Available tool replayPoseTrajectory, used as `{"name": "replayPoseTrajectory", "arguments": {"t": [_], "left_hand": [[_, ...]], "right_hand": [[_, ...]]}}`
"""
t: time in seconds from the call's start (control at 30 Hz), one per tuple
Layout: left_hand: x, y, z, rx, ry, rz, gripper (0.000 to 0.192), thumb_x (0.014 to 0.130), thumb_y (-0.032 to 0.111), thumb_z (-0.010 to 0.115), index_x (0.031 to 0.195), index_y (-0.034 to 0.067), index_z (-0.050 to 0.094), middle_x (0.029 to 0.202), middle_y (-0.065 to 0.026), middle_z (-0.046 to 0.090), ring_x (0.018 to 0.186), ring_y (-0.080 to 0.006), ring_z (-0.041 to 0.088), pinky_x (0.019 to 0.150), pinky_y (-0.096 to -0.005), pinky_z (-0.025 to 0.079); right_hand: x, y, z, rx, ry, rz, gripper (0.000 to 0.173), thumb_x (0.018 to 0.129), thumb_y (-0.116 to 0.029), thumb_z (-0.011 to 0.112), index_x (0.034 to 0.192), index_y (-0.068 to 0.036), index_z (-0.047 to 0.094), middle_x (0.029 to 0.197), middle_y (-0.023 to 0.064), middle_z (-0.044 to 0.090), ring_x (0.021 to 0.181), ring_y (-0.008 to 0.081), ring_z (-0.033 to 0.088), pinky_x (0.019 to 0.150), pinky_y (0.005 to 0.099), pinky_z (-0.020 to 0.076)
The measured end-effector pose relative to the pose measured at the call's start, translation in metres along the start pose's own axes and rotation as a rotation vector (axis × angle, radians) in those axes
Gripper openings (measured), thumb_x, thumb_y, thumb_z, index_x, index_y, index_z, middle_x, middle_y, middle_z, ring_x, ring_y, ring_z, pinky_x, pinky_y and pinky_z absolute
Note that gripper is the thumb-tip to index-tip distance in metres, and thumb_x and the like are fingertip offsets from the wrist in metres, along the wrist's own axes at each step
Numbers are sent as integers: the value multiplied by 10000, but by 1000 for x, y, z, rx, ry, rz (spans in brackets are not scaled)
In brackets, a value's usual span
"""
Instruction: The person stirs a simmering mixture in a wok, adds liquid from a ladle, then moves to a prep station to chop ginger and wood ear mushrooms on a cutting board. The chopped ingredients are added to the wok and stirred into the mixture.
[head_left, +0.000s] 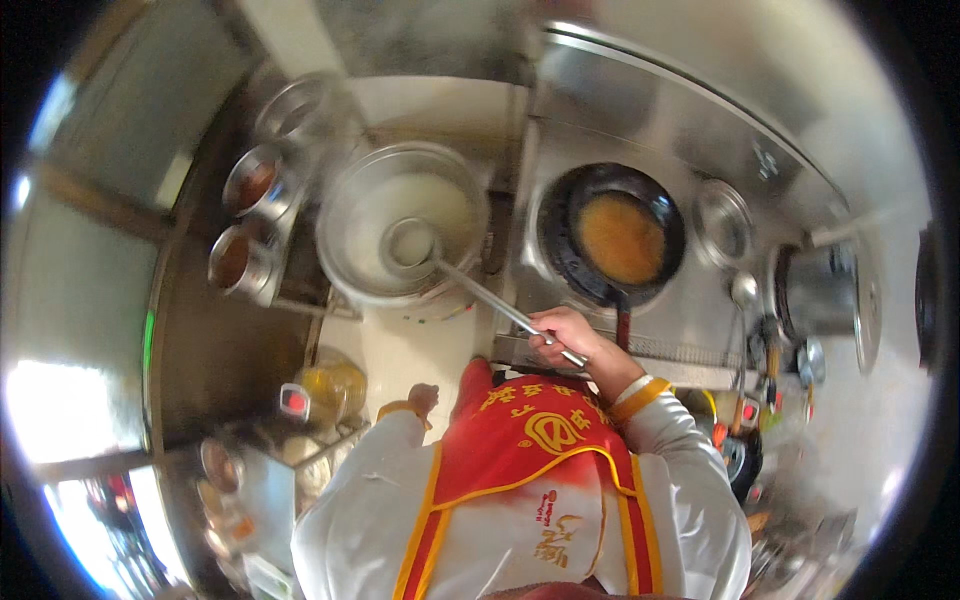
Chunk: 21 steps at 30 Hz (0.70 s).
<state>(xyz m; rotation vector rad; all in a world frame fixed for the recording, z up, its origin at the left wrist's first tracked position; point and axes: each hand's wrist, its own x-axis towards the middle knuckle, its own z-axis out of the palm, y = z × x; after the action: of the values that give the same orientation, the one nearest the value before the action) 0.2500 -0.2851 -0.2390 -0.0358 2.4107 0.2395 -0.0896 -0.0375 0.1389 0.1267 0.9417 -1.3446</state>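
Observation:
My right hand (562, 336) is closed around the metal handle of a long ladle (480, 289). The ladle's bowl is over a large metal pot (327, 247) of pale, cloudy liquid (450, 202); whether it dips into the liquid is hard to tell. To the right of the pot, a black wok (559, 247) sits on the stove with orange-brown liquid (622, 236) in it. Its handle (623, 326) points towards me, close by my right wrist. My left hand (424, 397) hangs low at my left side, small in view, its fingers not clearly shown.
Metal containers of reddish-brown contents (256, 180) stand left of the pot. Near my left hand is a jug of yellow liquid (334, 394). A round metal pan (722, 223), another ladle (742, 292) and a tall metal pot (821, 292) are right of the wok.

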Motion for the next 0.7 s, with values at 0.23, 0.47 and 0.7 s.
{"name": "replayPoseTrajectory", "arguments": {"t": [0.23, 0.47, 0.7], "left_hand": [[5, 29, -48, 200, -167, 144, 179, 954, 247, 608, 1019, 278, 773, 1099, 101, 707, 1081, -132, 658, 908, -316, 573], [22, 32, -46, 348, -118, 348, 143, 923, 227, 625, 868, 249, 754, 931, 66, 680, 1036, -128, 637, 850, -307, 565], [27, 25, -71, 219, -10, 321, 134, 857, 205, 666, 732, 214, 711, 861, 64, 688, 942, -150, 642, 787, -321, 563]], "right_hand": [[-70, 19, -36, 152, -95, -181, 392, 1031, -179, 549, 1388, -17, 547, 783, 29, 527, 438, 45, 378, 355, 222, 316], [-161, 33, -38, 81, 296, -458, 452, 1017, -124, 552, 1448, 11, 542, 720, 46, 564, 415, 85, 412, 354, 260, 334], [-188, 54, -47, -144, 751, -604, 460, 997, -44, 541, 1450, 24, 574, 695, 25, 557, 432, 94, 463, 383, 262, 371]]}}
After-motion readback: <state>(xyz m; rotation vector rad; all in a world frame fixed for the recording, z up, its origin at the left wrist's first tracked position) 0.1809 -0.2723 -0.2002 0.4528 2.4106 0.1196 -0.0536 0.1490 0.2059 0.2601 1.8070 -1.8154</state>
